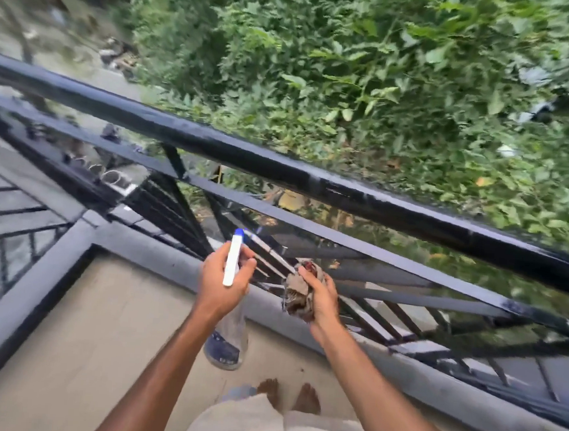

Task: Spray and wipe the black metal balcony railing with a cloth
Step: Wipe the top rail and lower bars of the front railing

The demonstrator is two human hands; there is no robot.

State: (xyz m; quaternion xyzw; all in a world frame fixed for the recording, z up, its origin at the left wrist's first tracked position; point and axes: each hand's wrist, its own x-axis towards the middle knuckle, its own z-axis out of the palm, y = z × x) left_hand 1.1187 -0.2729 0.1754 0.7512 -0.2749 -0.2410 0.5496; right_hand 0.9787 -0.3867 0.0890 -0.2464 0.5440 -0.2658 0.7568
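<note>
Black railing (280, 163) runs from upper left to right edge. Centre: left hand (219, 279) grips spray bottle (232, 262), nozzle toward lower bars; just right, right hand (325, 299) clutches bunched cloth (296, 292). Spray step, by my read; next needs a trigger squeeze, then cloth pressed along wet metal.

**A:** How does the railing stand?
**B:** The black metal balcony railing (279, 168) runs slantwise across the view. A glossy top rail sits above a thinner second rail and slanted bars.
**A:** And the spray bottle?
**B:** The spray bottle (229, 332) has a white head with a blue tip pointing at the bars. Its clear body hangs below the left grip (219, 285).
**A:** The cloth?
**B:** The crumpled brownish cloth (299, 293) is bunched in the right grip (321, 297), close against the lower bars.
</note>
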